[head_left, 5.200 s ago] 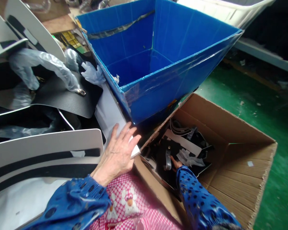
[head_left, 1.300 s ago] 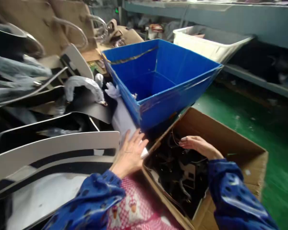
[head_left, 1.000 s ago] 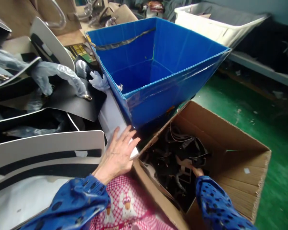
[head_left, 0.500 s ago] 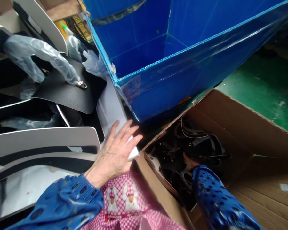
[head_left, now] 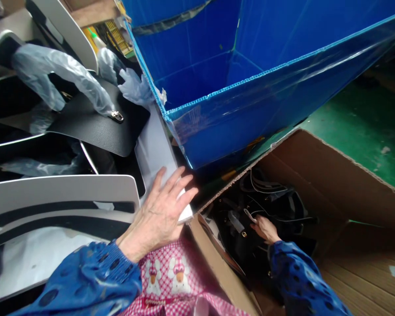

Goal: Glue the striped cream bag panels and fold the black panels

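Note:
My left hand [head_left: 158, 208] lies with fingers spread on the corner of a white tabletop [head_left: 158, 145], holding nothing. My right hand [head_left: 265, 229] is down inside a cardboard box [head_left: 329, 175], its fingers closed on the end of a thin pale strip [head_left: 249, 216]; what the strip belongs to is hard to make out. Dark bag-like pieces [head_left: 240, 245] with straps and small metal fittings lie around that hand. A plastic-wrapped strap end [head_left: 236, 221] with a gold-coloured buckle sits just left of it.
A large blue corrugated plastic bin [head_left: 237, 118] stands ahead, its front rim above the cardboard box. On the left are black bag parts [head_left: 98, 118] with plastic-wrapped handles [head_left: 66, 70] and pale-edged curved panels [head_left: 62, 188]. Green floor [head_left: 358, 127] shows at the right.
My right hand has come up out of the dark pieces and now shows, closed on the pale strip. The wrapped strap end and buckle have come into sight. My left hand stays on the tabletop.

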Demonstrator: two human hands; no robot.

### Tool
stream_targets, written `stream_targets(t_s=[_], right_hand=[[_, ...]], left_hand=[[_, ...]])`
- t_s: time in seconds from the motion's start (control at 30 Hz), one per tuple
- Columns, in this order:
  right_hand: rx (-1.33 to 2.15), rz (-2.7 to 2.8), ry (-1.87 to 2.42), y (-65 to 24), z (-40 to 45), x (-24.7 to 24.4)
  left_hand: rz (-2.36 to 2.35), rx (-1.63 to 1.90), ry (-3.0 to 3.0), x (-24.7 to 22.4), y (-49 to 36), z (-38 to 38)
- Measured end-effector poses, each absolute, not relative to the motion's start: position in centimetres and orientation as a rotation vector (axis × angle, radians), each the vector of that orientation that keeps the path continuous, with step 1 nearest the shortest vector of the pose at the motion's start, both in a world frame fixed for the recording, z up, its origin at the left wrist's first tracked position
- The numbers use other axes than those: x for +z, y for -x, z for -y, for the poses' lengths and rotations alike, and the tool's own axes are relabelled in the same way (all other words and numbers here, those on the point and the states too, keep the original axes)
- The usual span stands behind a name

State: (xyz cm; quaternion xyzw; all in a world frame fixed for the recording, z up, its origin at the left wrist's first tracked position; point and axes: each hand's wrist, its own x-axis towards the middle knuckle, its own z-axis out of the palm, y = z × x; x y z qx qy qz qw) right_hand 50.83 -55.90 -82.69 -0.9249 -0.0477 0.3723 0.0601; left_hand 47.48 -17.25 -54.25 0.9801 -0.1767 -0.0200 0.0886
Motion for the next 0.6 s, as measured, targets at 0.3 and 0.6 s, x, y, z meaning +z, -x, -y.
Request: stream_targets(t_s=[0.3,0.6], right_hand=[[0.508,0.351,3.103,-58.6,55.3,-81.6],[0.729,0.300,2.927,-65.6,53.9,-85.2]], left_hand=[[0.528,-0.095,-2.913,-54.1,-47.4,17.3],[0.515,-0.114,-2.914,-54.1,-47.4,17.4]])
